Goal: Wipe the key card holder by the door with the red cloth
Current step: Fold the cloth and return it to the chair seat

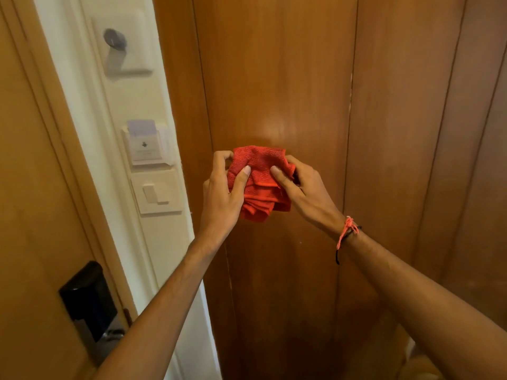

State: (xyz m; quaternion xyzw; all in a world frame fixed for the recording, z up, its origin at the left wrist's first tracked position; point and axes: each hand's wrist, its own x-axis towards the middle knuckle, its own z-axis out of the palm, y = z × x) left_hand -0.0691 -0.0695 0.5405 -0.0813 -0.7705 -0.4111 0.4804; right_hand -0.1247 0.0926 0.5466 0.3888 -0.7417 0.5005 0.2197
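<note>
A bunched red cloth (259,182) is held between both hands in front of a wooden panel. My left hand (223,193) grips its left side, thumb pressed on the front. My right hand (300,190) grips its right side, also with the thumb on top. The white key card holder (145,150) is mounted on the cream wall strip to the left of the cloth, with a pale card (141,127) standing in its slot. The cloth and the holder are apart.
A white light switch (157,192) sits just below the holder. Higher up is a white plate with a grey round knob (115,38). A black electronic door lock (89,298) is on the wooden door at lower left. Wooden panels (397,133) fill the right.
</note>
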